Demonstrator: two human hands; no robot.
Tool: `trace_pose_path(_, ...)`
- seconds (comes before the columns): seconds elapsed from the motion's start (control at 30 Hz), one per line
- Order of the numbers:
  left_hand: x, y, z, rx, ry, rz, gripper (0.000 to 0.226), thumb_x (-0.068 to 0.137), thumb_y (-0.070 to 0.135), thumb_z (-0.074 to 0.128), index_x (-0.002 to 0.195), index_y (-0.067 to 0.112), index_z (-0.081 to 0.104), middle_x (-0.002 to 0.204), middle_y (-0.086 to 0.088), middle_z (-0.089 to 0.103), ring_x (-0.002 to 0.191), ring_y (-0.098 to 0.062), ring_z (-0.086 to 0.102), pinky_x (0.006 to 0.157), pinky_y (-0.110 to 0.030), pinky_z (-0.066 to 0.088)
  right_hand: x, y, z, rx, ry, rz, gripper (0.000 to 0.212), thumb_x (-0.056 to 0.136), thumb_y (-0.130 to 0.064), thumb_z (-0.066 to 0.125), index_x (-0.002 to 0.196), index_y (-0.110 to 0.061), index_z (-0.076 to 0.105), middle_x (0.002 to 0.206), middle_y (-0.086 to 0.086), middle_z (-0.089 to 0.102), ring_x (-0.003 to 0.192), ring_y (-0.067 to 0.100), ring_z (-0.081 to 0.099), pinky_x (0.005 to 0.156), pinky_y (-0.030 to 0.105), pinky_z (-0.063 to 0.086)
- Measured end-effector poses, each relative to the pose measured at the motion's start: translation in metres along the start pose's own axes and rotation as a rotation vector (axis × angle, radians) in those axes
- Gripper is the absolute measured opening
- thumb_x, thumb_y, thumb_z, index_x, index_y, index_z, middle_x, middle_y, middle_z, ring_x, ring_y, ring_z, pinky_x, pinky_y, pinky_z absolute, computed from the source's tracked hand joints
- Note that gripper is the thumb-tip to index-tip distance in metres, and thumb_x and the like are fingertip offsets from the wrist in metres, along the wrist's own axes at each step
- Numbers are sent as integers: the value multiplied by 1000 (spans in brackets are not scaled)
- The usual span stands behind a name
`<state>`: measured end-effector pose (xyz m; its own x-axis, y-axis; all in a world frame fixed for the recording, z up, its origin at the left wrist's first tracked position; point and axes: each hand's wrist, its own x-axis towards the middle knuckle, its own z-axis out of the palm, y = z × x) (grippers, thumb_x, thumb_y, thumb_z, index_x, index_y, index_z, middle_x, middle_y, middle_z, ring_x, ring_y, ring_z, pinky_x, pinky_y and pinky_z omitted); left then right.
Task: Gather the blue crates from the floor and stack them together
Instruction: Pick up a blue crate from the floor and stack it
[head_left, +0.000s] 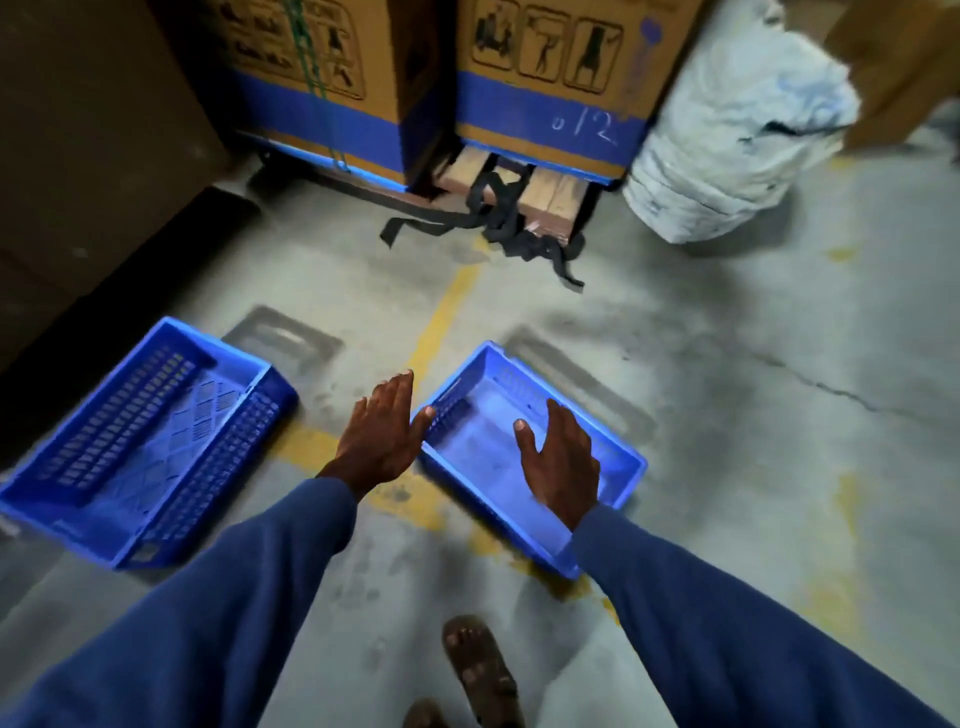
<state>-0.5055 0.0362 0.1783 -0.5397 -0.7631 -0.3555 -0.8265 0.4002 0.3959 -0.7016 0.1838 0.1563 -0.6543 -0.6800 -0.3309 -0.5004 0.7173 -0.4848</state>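
Grey concrete floor (727, 415), stained and cracked, crossed by worn yellow painted lines (441, 322). At the rear stand two brown corrugated cardboard cartons with blue bands (545, 104), a tangled black fabric strap (498, 218) and a crumpled white woven sack (727, 145). Two rectangular blue plastic crates with perforated walls lie apart on the floor: the left crate (140, 447) and the right crate (519, 452), both empty. The left hand (384, 431) is spread flat, fingers wide, beside the right crate's left rim. The right hand (561, 457) hovers spread over its interior. Neither hand holds anything.
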Motion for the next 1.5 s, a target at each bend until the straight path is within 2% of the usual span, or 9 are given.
trace_pose_path(0.13,30,28,11,15,-57,117,75,98,58,21,157,13,16,158,-14,32,143,-30,34,116,-42,28,5,40,-4,63,46,127,70,97,-62,37,155,-27,24,162,-1,26,148,24,23,115,49,27)
trace_pose_path(0.3,70,52,34,-35,-178,168,75,97,60,27,156,13,23,156,-13,37,142,-29,37,116,-39,29,12,88,5,131,156,337,69,96,-62,39,153,-26,29,159,-1,32,143,27,33,111,48,33)
trace_pose_path(0.47,110,68,56,-58,-168,141,57,105,37,37,152,6,30,156,-17,37,142,-30,37,110,-31,27,34,128,36,284,209,548,69,97,-59,40,153,-21,31,157,9,34,140,34,36,111,49,34)
trace_pose_path(0.63,155,47,97,-53,-206,95,55,104,36,40,149,5,35,151,-20,43,138,-34,43,107,-37,32,52,169,83,322,284,717,58,96,-55,44,139,-17,47,142,15,50,126,41,49,100,53,43)
trace_pose_path(0.87,247,-11,181,-115,-188,-28,66,102,48,37,151,5,31,153,-22,40,139,-40,40,109,-42,33,91,242,152,400,354,955,63,100,-52,40,147,-10,40,146,21,45,133,42,42,106,54,35)
trace_pose_path(0.93,271,-22,202,-162,-161,-13,50,103,48,38,133,10,47,131,-26,57,123,-45,53,94,-47,40,104,263,173,425,366,983,63,101,-53,37,145,-8,41,144,24,47,132,44,44,106,54,35)
trace_pose_path(1.03,306,-47,231,-120,-143,13,33,103,48,33,100,18,46,97,-18,63,89,-42,62,71,-43,39,123,281,199,447,393,969,59,102,-53,33,129,-4,53,130,27,58,120,45,54,100,52,43)
trace_pose_path(1.27,338,-68,254,30,-38,-61,8,92,6,48,97,1,54,99,-31,63,89,-49,60,74,-49,44,137,280,218,428,495,975,52,103,-44,38,116,3,57,120,32,60,111,48,57,91,48,45)
trace_pose_path(1.5,308,-73,221,-27,44,-61,12,94,4,41,90,4,52,98,-31,64,88,-50,58,69,-41,36,112,245,173,333,532,903,49,103,-41,41,113,3,58,113,33,63,104,50,60,86,48,48)
